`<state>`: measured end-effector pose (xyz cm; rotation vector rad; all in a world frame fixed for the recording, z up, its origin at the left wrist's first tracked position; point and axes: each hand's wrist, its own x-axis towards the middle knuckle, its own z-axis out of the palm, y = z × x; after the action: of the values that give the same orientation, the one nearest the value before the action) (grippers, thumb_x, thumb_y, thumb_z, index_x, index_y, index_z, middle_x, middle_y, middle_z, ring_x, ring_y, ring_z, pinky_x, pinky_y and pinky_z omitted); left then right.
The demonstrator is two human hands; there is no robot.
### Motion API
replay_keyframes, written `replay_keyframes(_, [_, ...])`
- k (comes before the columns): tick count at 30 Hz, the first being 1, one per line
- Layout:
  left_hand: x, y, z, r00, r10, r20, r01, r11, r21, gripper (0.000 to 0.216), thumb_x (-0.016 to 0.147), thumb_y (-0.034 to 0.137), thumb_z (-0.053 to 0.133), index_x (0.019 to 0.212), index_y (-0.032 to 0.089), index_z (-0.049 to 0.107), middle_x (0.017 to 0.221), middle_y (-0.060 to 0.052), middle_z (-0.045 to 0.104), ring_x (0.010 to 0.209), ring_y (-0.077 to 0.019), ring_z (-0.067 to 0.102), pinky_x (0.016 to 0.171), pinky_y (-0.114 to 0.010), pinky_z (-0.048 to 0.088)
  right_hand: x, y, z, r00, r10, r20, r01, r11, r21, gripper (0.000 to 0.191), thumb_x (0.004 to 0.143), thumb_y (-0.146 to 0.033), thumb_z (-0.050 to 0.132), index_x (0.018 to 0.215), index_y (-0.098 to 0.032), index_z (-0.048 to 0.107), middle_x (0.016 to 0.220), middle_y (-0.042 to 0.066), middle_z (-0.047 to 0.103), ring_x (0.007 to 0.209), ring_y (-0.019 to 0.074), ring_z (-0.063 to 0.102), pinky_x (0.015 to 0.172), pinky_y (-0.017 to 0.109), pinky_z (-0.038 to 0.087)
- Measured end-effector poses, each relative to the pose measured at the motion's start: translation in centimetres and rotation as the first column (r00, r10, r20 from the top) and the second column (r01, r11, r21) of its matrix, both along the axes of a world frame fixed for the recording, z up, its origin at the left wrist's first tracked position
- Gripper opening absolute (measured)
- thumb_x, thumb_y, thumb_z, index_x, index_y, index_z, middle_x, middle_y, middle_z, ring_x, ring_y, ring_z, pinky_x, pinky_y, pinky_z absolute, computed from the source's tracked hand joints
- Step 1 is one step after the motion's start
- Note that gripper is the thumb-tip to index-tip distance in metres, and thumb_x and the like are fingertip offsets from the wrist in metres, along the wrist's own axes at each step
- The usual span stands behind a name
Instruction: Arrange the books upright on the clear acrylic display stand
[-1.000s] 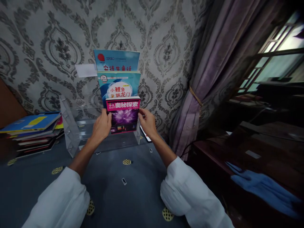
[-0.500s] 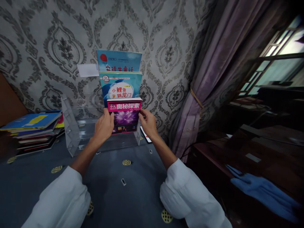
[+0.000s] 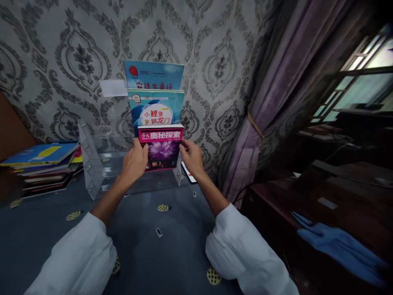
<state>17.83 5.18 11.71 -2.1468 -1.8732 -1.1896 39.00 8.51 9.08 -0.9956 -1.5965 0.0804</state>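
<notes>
A pink and purple book (image 3: 163,150) stands upright in the front tier of a clear plastic book rack (image 3: 92,164). My left hand (image 3: 135,160) grips its left edge, fingers closed. On the opposite edge my right hand (image 3: 190,157) pinches it between thumb and fingers. Behind it, a teal book with a white oval (image 3: 156,107) shows its upper part. Farther back and higher rises a blue book with red lettering (image 3: 155,76). The lower ends of both rear books are hidden.
Several books lie in a stack (image 3: 46,164) at the left. A phone (image 3: 188,172) rests right of the rack. A white card (image 3: 113,88) sticks out at the rack's top left. Blue gloves (image 3: 337,246) lie on the dark furniture at right, beyond a purple curtain (image 3: 245,155).
Both hands keep their hold on the pink and purple book, which has barely moved. The whole view has shifted slightly.
</notes>
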Motion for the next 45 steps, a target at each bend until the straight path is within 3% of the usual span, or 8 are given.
replay_keyframes(9, [-0.7, 0.1, -0.6, 0.988, -0.099, 0.122, 0.092, 0.994, 0.060, 0.038, 0.100, 0.040, 0.033, 0.131, 0.017, 0.038, 0.123, -0.020, 0.067, 0.119, -0.0349, 0.065, 0.101, -0.055, 0.050, 0.1, -0.4, 0.7, 1.000, 0.006, -0.028, -0.006, 1.000, 0.000, 0.035, 0.091, -0.027, 0.052, 0.118, -0.017, 0.073, 0.112, 0.012, 0.076, 0.099, 0.0257, 0.071, 0.084, 0.040, 0.057])
replay_keyframes(20, [-3.1, -1.4, -1.1, 0.993, -0.112, 0.038, 0.105, 0.984, 0.140, 0.045, 0.101, 0.037, 0.038, 0.138, 0.013, 0.036, 0.122, -0.020, 0.065, 0.115, -0.0315, 0.065, 0.098, -0.048, 0.051, 0.4, -0.4, -0.2, 0.999, -0.024, -0.046, 0.023, 1.000, -0.014, 0.044, 0.092, -0.033, 0.055, 0.132, -0.017, 0.063, 0.119, 0.016, 0.073, 0.104, 0.0295, 0.069, 0.085, 0.047, 0.058])
replay_keyframes(23, [-6.3, -2.5, -1.5, 0.992, -0.093, -0.082, 0.110, 0.965, 0.236, 0.044, 0.100, 0.036, 0.039, 0.137, 0.011, 0.040, 0.123, -0.019, 0.064, 0.118, -0.0294, 0.062, 0.103, -0.046, 0.048, 0.9, -0.5, -1.2, 0.996, -0.083, -0.019, 0.083, 0.996, -0.013, 0.051, 0.092, -0.040, 0.057, 0.137, -0.016, 0.057, 0.119, 0.018, 0.070, 0.103, 0.0315, 0.069, 0.083, 0.049, 0.058])
replay_keyframes(27, [-12.9, -3.7, -1.7, 0.981, 0.094, -0.168, -0.035, 0.946, 0.323, 0.039, 0.098, 0.036, 0.038, 0.129, 0.014, 0.048, 0.118, -0.018, 0.064, 0.118, -0.0317, 0.059, 0.107, -0.049, 0.044, 1.5, -2.1, -3.2, 0.994, -0.112, 0.015, 0.112, 0.994, -0.018, 0.054, 0.092, -0.044, 0.056, 0.140, -0.018, 0.053, 0.119, 0.018, 0.067, 0.102, 0.0299, 0.068, 0.077, 0.045, 0.059])
replay_keyframes(33, [-22.6, -2.7, -2.5, 0.902, 0.412, -0.130, -0.392, 0.906, 0.157, 0.034, 0.097, 0.034, 0.040, 0.123, 0.013, 0.046, 0.135, -0.022, 0.056, 0.132, -0.0389, 0.046, 0.112, -0.060, 0.036, 0.7, -8.0, -7.0, 0.997, -0.048, -0.058, 0.039, 0.988, -0.148, 0.038, 0.095, -0.041, 0.054, 0.129, -0.022, 0.058, 0.110, 0.012, 0.069, 0.089, 0.0239, 0.068, 0.065, 0.035, 0.057])
replay_keyframes(37, [-25.6, -1.2, -3.2, 0.887, 0.433, -0.160, -0.429, 0.901, 0.061, 0.038, 0.098, 0.048, 0.042, 0.117, 0.015, 0.045, 0.139, -0.022, 0.054, 0.135, -0.0457, 0.041, 0.107, -0.071, 0.033, -0.8, -11.8, -8.5, 0.991, 0.126, 0.038, -0.115, 0.970, -0.216, 0.018, 0.096, -0.028, 0.050, 0.096, -0.025, 0.068, 0.078, 0.003, 0.067, 0.070, 0.0200, 0.066, 0.062, 0.031, 0.053])
replay_keyframes(41, [-27.2, 0.6, -3.3, 0.879, 0.427, -0.213, -0.438, 0.899, -0.003, 0.054, 0.096, 0.068, 0.034, 0.108, 0.016, 0.048, 0.137, -0.020, 0.057, 0.139, -0.0464, 0.038, 0.110, -0.074, 0.025, -2.2, -13.4, -9.0, 0.954, 0.284, 0.096, -0.251, 0.933, -0.259, 0.021, 0.093, -0.021, 0.050, 0.086, -0.026, 0.070, 0.075, 0.003, 0.068, 0.071, 0.0201, 0.067, 0.066, 0.032, 0.054])
replay_keyframes(45, [-28.8, 1.9, -2.8, 0.864, 0.425, -0.270, -0.456, 0.888, -0.063, 0.063, 0.092, 0.078, 0.028, 0.092, 0.018, 0.049, 0.120, -0.019, 0.066, 0.128, -0.0449, 0.051, 0.105, -0.073, 0.033, -2.5, -13.2, -9.4, 0.933, 0.350, 0.080, -0.303, 0.887, -0.348, 0.024, 0.094, -0.021, 0.049, 0.086, -0.024, 0.071, 0.074, 0.003, 0.069, 0.068, 0.0194, 0.066, 0.065, 0.031, 0.054])
